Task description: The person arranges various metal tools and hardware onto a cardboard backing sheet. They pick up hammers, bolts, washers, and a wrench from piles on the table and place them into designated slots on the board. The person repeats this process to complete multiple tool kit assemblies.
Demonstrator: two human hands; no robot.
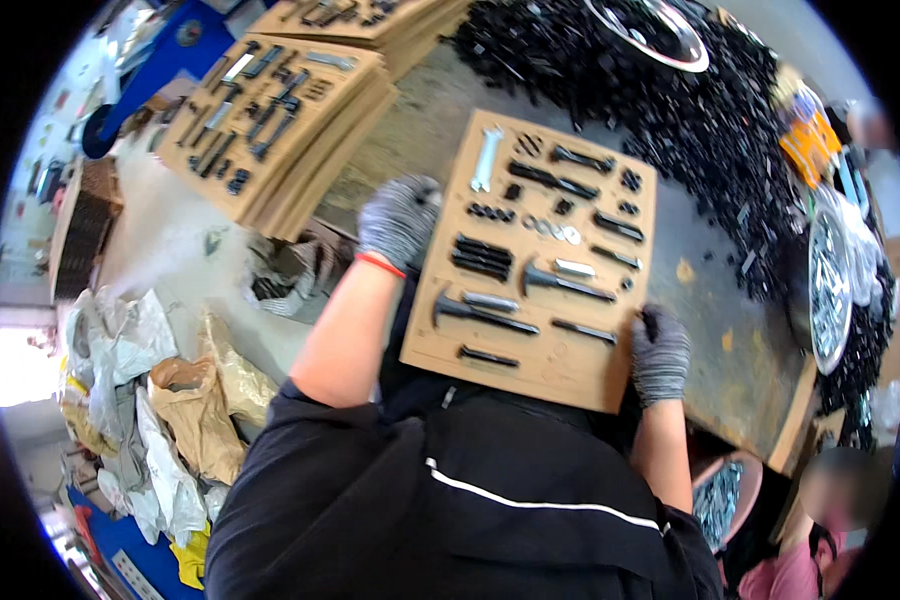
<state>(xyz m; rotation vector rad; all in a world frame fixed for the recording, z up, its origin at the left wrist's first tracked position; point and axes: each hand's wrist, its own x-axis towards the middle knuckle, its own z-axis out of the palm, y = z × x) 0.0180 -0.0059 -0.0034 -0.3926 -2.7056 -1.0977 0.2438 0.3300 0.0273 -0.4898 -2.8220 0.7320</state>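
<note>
A flat brown board (582, 372) lies in front of my body, tilted, its near edge reaching my jacket. Dark bolts (488, 357), rods, small nuts, washers (558, 232) and hammer-shaped pieces (485, 315) are laid out on it in groups. A light open-end wrench (487, 160) sits at its far left corner. My left hand (400, 222), in a grey knit glove, is closed at the board's left edge, its fingertips partly hidden. My right hand (660, 352), gloved alike, is closed on the right edge near the lower corner.
Similar filled boards are stacked (270, 125) at the left. A large heap of black metal parts (690, 140) covers the table's far right, with metal bowls (830, 285) in it. Sacks (195, 405) stand on the floor at left. A person in pink (785, 575) is at lower right.
</note>
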